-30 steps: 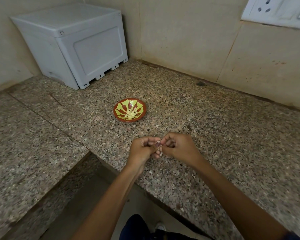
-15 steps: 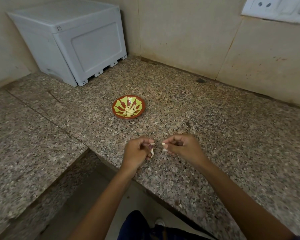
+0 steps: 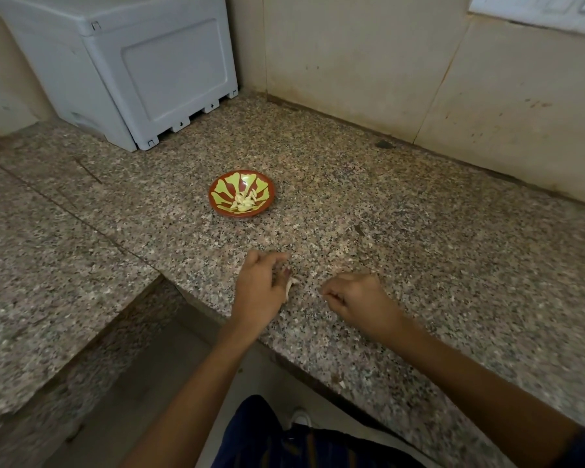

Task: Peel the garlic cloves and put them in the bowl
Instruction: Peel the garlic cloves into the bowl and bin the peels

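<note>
A small red-brown bowl [image 3: 266,194] with a yellow-green pattern stands on the granite counter, with several peeled garlic cloves [image 3: 244,201] in it. My left hand [image 3: 259,292] is near the counter's front edge, well short of the bowl. It holds a pale garlic clove [image 3: 289,287] in its lower fingers, with the forefinger stretched forward. My right hand [image 3: 360,298] is a little to the right, apart from the left, its fingers curled and its thumb and forefinger pinched together. I cannot make out anything between them.
A grey plastic box [image 3: 142,69] stands in the back left corner against the wall. Small pale scraps of garlic skin [image 3: 341,384] lie scattered on the speckled counter [image 3: 419,251]. The counter's front edge runs just below my hands, and a lower ledge [image 3: 48,265] lies to the left.
My hands were together, working on the clove. They have pulled apart, the left keeping the clove and the right moving off to the right. The view has tilted down slightly.
</note>
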